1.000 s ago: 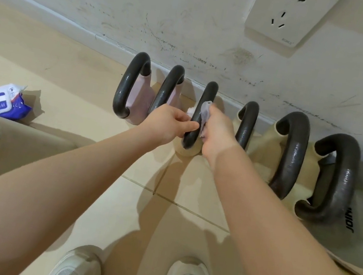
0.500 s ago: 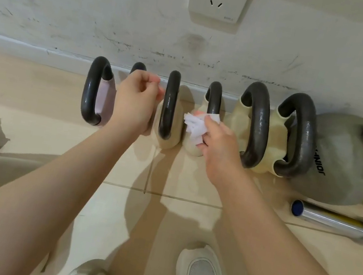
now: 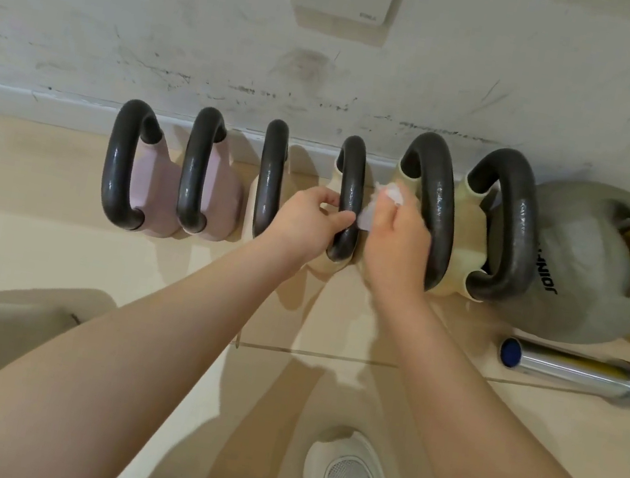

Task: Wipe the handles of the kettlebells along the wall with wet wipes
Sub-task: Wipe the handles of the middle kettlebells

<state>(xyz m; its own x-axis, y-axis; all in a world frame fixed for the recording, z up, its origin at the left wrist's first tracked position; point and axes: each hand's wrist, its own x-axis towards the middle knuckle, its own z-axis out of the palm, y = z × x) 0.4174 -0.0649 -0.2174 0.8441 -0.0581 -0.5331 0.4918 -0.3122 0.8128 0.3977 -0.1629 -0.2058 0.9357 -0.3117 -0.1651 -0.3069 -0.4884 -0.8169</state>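
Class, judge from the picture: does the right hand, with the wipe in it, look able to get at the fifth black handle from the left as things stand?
Probably yes. The right hand, holding the wet wipe, sits right beside the fifth handle, with nothing between them. The left hand grips the fourth handle, away from that path.

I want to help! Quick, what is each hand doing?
Left hand: fingers pinch the fourth kettlebell handle.
Right hand: fingers hold the wet wipe against that handle.
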